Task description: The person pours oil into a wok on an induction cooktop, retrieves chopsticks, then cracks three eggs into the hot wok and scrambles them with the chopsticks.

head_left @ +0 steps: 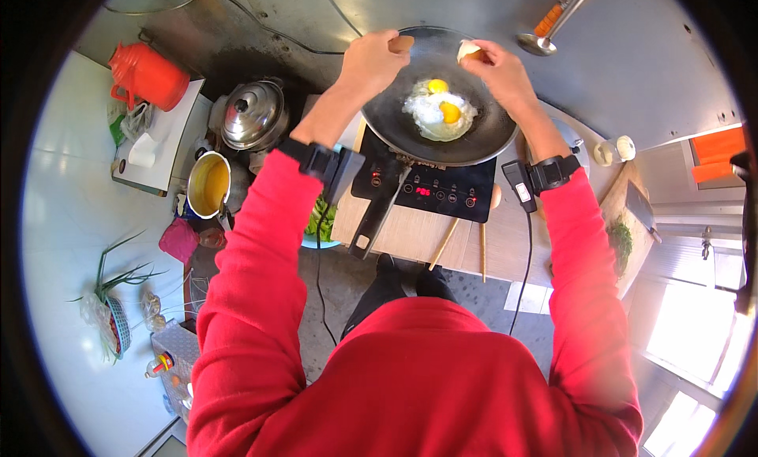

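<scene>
Two eggs (pixel 440 113) with yellow yolks lie in the dark frying pan (pixel 379 113), their whites turning pale. The pan sits on a black induction cooker (pixel 450 190) with lit red digits, its handle pointing toward me. Above the pan's far left side, my left hand (pixel 373 62) is closed on a brown eggshell piece (pixel 403 44). Over the far right side, my right hand (pixel 497 71) pinches another eggshell piece (pixel 470 51), whose pale inside shows. The two hands are apart, with the eggs nearer to me than either.
Chopsticks (pixel 444 244) lie on the wooden counter before the cooker. At left stand a lidded steel pot (pixel 253 115), a pot of yellow liquid (pixel 209 184) and a red thermos jug (pixel 148 75). A ladle (pixel 545 42) hangs at upper right. A cutting board (pixel 628 196) holds a knife and chopped greens.
</scene>
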Demonstrator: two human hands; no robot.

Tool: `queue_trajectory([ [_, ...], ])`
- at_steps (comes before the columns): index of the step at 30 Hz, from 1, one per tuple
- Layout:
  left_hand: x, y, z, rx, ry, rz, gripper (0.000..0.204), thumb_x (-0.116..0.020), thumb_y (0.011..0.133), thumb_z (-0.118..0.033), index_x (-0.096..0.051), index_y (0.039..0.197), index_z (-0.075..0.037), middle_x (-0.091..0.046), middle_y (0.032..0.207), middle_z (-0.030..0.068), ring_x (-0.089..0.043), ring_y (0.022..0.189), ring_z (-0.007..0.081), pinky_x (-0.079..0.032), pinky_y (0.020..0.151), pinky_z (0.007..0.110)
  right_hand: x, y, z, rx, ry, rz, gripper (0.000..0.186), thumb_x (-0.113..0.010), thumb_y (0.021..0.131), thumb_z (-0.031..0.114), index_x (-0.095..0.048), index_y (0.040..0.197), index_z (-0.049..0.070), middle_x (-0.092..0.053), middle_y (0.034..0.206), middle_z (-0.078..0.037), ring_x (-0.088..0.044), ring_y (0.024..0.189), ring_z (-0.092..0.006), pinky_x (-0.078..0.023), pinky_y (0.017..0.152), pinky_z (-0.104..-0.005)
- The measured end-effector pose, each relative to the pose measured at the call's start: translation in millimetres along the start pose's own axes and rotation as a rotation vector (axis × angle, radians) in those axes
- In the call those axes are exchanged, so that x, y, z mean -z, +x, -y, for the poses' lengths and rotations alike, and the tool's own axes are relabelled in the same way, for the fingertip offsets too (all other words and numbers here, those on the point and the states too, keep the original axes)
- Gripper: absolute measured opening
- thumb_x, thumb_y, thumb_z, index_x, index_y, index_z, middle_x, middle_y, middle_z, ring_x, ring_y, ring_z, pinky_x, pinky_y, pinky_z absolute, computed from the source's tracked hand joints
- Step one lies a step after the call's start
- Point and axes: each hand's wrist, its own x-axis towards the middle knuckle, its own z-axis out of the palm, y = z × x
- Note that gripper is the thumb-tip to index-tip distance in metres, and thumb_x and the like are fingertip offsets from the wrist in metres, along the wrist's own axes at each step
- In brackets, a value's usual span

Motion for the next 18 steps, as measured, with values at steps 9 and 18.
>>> queue_trajectory([
  [9, -113.4, -125.6, -107.3, -0.096, -0.507, -0.141, 0.041, -0.069, 0.079, -0.005, -0.058, 0.117, 0.007, -0.067, 0.095, 0.0254, -0.069, 0.088, 0.0389, -0.055, 0.076, 0.04, 17.3, -157.9, -29.0, -0.166, 0.894, -0.01, 0.058, -0.069, 0.093, 0.029, -0.05, 0.139, -0.002, -0.064, 0.115, -0.006, -0.061, 0.102, -0.0135, -0.054, 0.078, -0.0289],
  [18, -240.0, -227.9, -124.8, -0.162, -0.222, 0.532, 0.067, -0.067, 0.085, -0.008, -0.034, 0.141, 0.005, -0.059, 0.119, 0.0285, -0.064, 0.098, 0.0446, -0.054, 0.083, 0.048, 5.5, -265.6, -169.4, -0.651, 0.229, -0.063, 0.046, -0.068, 0.091, 0.018, -0.054, 0.133, 0.006, -0.064, 0.122, -0.008, -0.066, 0.101, -0.02, -0.054, 0.078, -0.0316],
])
